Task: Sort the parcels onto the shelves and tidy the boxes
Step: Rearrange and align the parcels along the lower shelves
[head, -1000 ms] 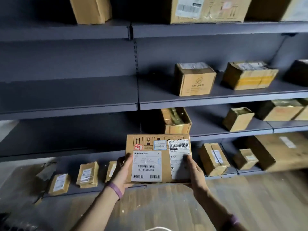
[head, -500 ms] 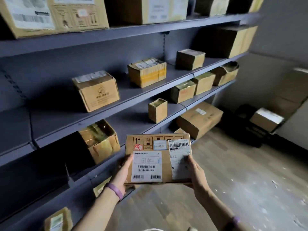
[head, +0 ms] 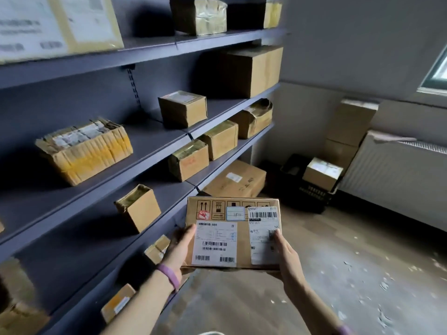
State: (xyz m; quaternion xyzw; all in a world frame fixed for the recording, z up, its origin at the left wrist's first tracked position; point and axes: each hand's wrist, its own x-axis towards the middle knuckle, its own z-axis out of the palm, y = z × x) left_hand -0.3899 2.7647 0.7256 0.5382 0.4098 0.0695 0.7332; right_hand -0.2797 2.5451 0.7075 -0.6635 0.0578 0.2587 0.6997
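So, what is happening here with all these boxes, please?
A person beside grey shelves holds a flat cardboard parcel with both hands. The left hand grips its left edge and the right hand its right edge, thumb on a label. The labels face up. The parcel is not on a shelf yet. Other boxes sit on the shelves; one box rests on a black crate in the corner.

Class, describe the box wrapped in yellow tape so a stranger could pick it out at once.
On the dark grey shelving at the left, take the second visible shelf down. The yellow-taped box lies at its near end, left of a small brown box. Unlike its plain neighbours, it is wide, low and banded in yellow tape.
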